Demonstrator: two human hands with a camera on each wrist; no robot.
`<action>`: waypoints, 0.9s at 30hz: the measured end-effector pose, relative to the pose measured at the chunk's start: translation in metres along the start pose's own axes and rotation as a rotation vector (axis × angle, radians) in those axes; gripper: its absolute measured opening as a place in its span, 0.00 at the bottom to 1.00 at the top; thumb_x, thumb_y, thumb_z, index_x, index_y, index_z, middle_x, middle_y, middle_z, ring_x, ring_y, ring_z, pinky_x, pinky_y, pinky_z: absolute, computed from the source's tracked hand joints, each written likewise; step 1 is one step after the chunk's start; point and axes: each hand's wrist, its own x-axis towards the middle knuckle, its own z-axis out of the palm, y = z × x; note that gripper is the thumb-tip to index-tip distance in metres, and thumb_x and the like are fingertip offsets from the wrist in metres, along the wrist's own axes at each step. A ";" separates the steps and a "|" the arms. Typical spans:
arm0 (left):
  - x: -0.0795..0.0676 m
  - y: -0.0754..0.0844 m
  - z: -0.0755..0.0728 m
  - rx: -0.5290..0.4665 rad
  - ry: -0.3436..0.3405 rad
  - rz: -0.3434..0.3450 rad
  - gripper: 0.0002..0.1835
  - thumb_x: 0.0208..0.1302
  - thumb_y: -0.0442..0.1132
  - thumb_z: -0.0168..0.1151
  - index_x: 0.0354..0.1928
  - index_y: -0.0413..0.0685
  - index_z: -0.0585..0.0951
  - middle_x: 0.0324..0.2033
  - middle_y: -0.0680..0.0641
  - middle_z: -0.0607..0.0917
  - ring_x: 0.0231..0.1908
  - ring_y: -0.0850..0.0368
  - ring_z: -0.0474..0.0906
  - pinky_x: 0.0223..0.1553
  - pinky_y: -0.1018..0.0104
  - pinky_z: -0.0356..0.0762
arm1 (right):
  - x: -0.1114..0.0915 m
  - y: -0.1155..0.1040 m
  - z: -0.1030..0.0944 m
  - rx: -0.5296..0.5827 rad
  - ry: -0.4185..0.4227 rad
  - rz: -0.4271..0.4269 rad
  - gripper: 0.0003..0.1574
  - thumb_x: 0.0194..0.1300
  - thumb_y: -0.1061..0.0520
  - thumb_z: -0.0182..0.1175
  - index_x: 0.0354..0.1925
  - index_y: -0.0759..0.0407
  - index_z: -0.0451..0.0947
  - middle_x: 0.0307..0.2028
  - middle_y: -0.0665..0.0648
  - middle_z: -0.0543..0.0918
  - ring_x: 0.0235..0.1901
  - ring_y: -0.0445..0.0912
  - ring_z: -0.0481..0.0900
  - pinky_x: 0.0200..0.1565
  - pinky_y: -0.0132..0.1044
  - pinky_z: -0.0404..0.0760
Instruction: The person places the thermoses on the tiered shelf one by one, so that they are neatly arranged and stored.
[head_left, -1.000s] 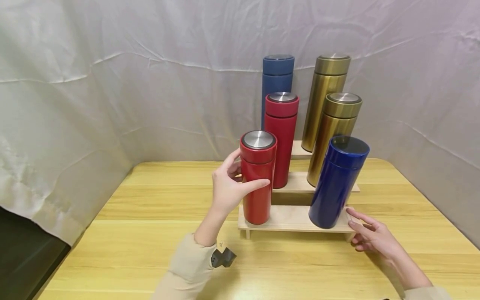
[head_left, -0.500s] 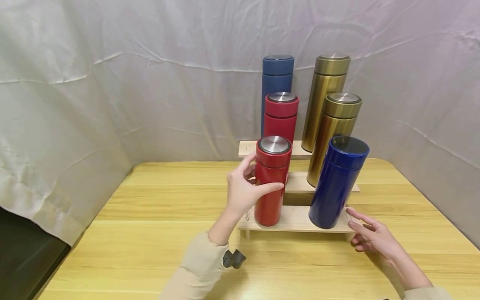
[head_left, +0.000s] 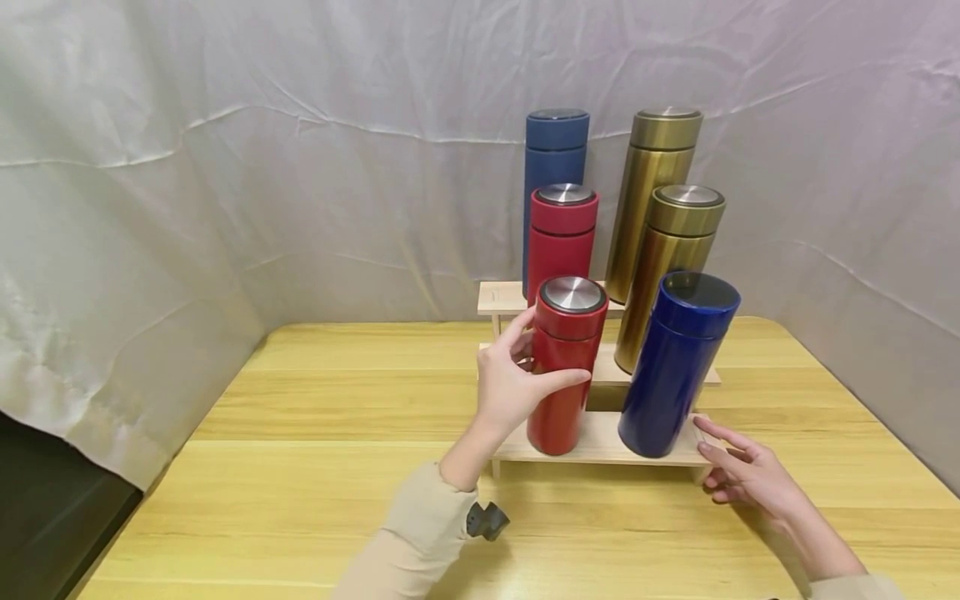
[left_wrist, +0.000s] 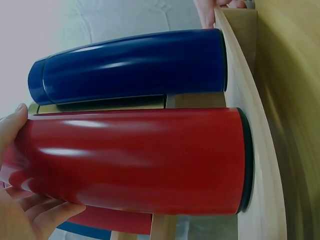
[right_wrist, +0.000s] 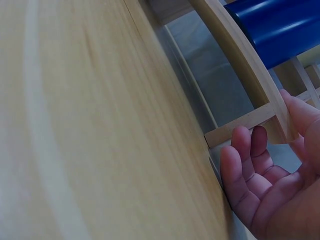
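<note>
In the head view my left hand grips a glossy red thermos bottle round its left side, thumb across the front. The bottle stands upright on the lowest step of a wooden tiered stand; its base meets the board in the left wrist view. To its right on that step is a glossy blue thermos, with a gap between them. My right hand holds the right end of the same step between thumb and finger. In the right wrist view the other fingers curl below the board.
A matte red thermos and a gold thermos stand on the middle step. Behind them, on the top step, are a matte blue thermos and a taller-standing gold thermos. Grey cloth hangs behind the wooden table.
My left hand has slid the glossy red thermos rightward along the lowest step, closer to the glossy blue one. The matte red thermos behind is now more covered. My right hand has stayed put.
</note>
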 end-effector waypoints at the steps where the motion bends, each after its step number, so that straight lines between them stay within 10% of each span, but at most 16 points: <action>1: 0.000 0.000 0.001 -0.001 0.003 -0.001 0.38 0.35 0.40 0.77 0.56 0.54 0.73 0.38 0.49 0.83 0.37 0.60 0.79 0.35 0.68 0.77 | 0.000 0.000 0.000 0.001 0.003 0.004 0.24 0.66 0.58 0.50 0.46 0.24 0.73 0.21 0.54 0.78 0.21 0.42 0.77 0.24 0.36 0.79; 27: -0.004 -0.009 0.007 0.054 0.049 0.025 0.37 0.36 0.43 0.76 0.53 0.49 0.72 0.40 0.50 0.81 0.37 0.61 0.78 0.36 0.69 0.76 | 0.002 0.004 0.000 0.066 -0.021 -0.024 0.24 0.66 0.60 0.50 0.47 0.27 0.74 0.22 0.54 0.78 0.20 0.41 0.77 0.22 0.35 0.79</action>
